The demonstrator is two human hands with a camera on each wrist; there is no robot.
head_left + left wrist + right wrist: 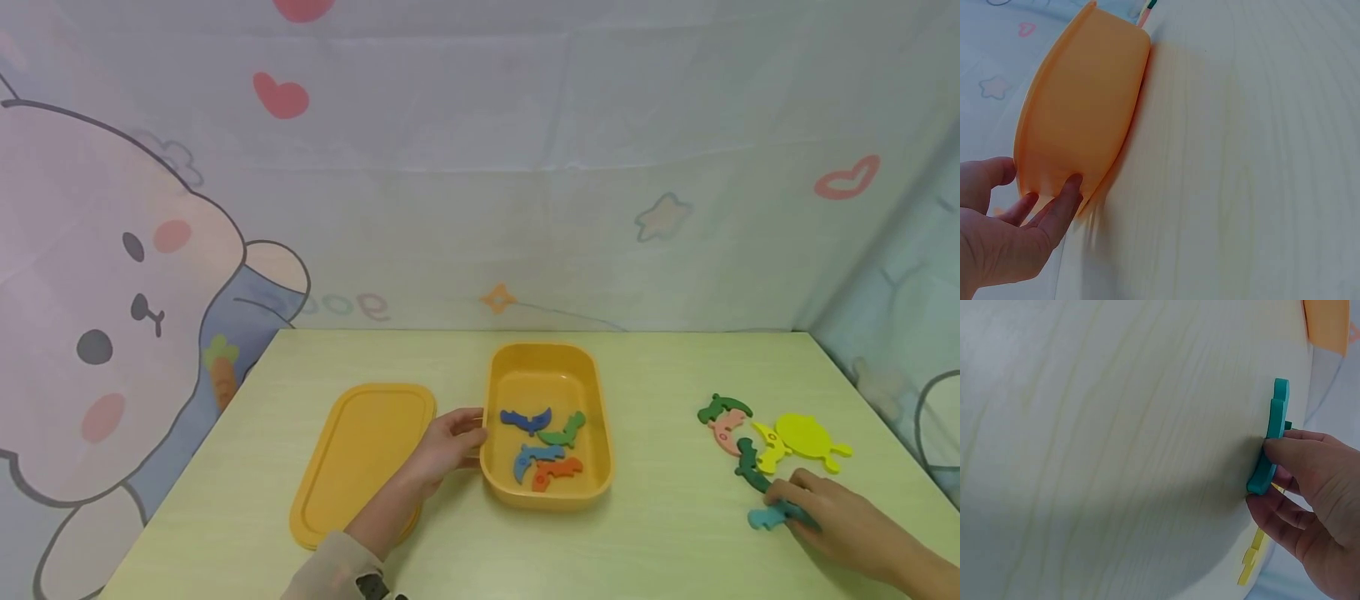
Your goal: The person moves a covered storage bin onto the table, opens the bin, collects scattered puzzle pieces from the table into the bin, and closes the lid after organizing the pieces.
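Two bare hands are at work over the pale table (pixel 660 550), and they are doing different things. The right hand (pixel 832 517) has hold of a teal piece (pixel 767 518), pinching it near one end with the thumb (pixel 1285 450) on the near face and fingers behind and beneath; the gap between them is no more than the piece's own thickness, while its other end pokes out free toward the box. Whether the piece touches the tabletop I cannot tell. The left hand (pixel 450 446) grips nothing tightly: its fingers (pixel 1063 203) are spread and fairly straight, their tips against the outer wall of the yellow box (pixel 547 500), with the thumb by the rim. Four pieces lie flat inside the box: dark blue (pixel 528 422), green (pixel 566 432), light blue (pixel 534 456) and orange (pixel 553 471). Just beyond the right hand's fingertips, on the table, a loose cluster runs from a dark green piece (pixel 720 405) through a pink one (pixel 724 432) to a second dark green one (pixel 748 468), with a yellow piece (pixel 771 452) and a rounded yellow disc (pixel 805 435) alongside. At the box's left, partly beneath the left forearm, rests the flat yellow lid (pixel 367 450).
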